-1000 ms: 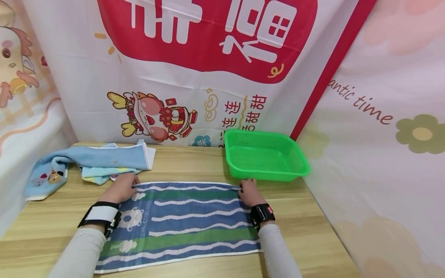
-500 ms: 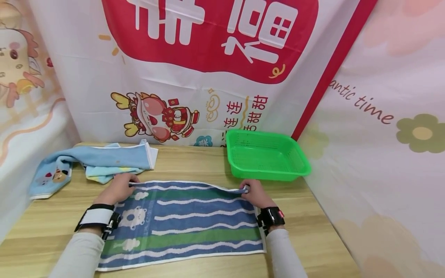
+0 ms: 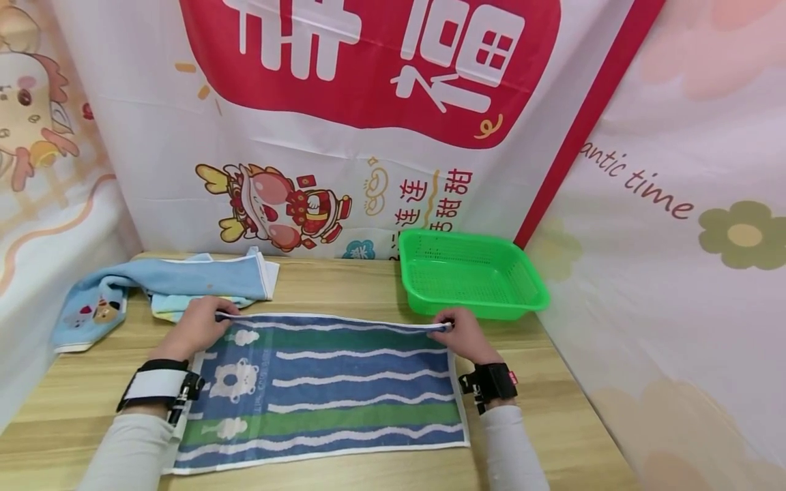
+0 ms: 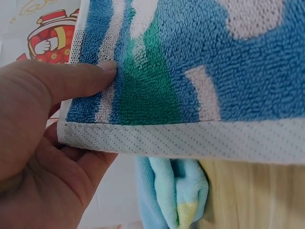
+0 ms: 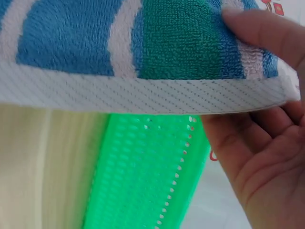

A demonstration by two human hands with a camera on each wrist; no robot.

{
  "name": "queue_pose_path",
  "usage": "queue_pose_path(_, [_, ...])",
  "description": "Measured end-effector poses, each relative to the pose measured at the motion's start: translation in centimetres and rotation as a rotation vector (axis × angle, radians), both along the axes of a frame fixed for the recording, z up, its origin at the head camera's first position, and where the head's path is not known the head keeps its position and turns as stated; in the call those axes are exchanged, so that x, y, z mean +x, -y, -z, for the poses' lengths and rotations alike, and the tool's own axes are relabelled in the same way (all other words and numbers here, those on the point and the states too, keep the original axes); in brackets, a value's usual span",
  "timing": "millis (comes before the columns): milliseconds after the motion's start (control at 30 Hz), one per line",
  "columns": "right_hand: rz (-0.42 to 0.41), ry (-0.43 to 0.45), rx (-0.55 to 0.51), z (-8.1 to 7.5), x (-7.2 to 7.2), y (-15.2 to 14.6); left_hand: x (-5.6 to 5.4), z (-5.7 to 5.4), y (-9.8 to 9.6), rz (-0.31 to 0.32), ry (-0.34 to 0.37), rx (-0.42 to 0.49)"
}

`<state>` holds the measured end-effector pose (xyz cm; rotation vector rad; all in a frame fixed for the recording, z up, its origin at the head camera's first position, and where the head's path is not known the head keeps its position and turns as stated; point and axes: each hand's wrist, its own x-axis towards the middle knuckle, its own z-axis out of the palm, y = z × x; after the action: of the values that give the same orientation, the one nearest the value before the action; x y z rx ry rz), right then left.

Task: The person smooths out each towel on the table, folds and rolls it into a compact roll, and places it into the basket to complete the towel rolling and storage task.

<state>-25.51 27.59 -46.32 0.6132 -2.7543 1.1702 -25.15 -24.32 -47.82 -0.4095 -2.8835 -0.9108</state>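
A blue and green towel (image 3: 344, 382) with white wavy stripes and a bear pattern lies spread on the table, its far edge lifted. My left hand (image 3: 199, 329) pinches the far left corner; in the left wrist view the thumb (image 4: 88, 78) presses on the terry side with fingers beneath. At the far right corner, my right hand (image 3: 464, 334) pinches the towel the same way, thumb (image 5: 267, 28) on top in the right wrist view. Between the hands the far edge is nearly straight, and the near edge rests on the wood.
A crumpled light blue towel (image 3: 202, 276) lies at the back left, just beyond my left hand. The green plastic basket (image 3: 469, 310) stands at the back right, close behind my right hand. Printed cloth walls (image 3: 344, 150) enclose the table (image 3: 331, 279) at the back and sides.
Both hands have taken hold of the far corners, moved slightly apart and raised that edge a little. The slack near the right corner has straightened out.
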Motion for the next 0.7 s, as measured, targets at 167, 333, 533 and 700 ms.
queue_pose_path(167, [0.069,-0.058,-0.023,-0.9,0.0,-0.6,0.1,-0.5,0.0,0.0,-0.052,0.013])
queue_pose_path(333, [0.118,-0.076,-0.067,-1.5,-0.5,-0.7,0.2,-1.1,-0.1,0.013,-0.073,0.028])
queue_pose_path(533, [0.124,-0.14,-0.053,-1.9,-1.5,-0.6,0.2,-1.6,-0.3,-0.033,-0.078,0.032])
queue_pose_path(700, [0.114,-0.237,-0.002,-2.4,-2.5,-0.7,0.0,-2.2,-0.5,-0.067,-0.13,0.052])
